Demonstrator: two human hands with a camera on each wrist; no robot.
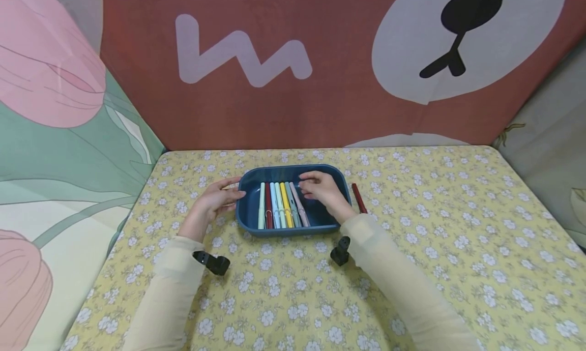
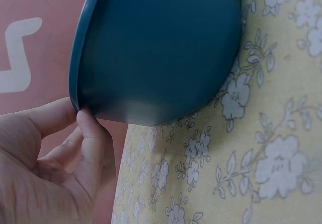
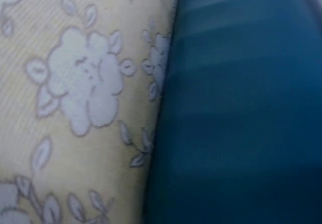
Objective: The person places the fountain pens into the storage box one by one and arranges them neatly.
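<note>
A dark blue tray (image 1: 274,232) with rounded corners stands on the table. Inside it several slim pens lie side by side, among them a pale green pen (image 1: 262,206), a dark red pen (image 1: 268,206), a yellow pen (image 1: 286,206) and a pink pen (image 1: 299,206). My left hand (image 1: 214,199) pinches the tray's left rim between thumb and fingers, seen closer in the left wrist view. Over the tray's right half, my right hand (image 1: 322,189) has loosely bent fingers beside the pink pen, with nothing visible in them. The right wrist view shows only the tray's outer wall (image 3: 236,113) and tablecloth.
Just outside the tray's right end, another dark red pen (image 1: 359,198) lies on the flowered yellow tablecloth (image 1: 448,249). Behind the table hangs a reddish-brown cloth (image 1: 274,117) with a bear's muzzle. Printed fabric (image 1: 59,152) also hangs along the left side.
</note>
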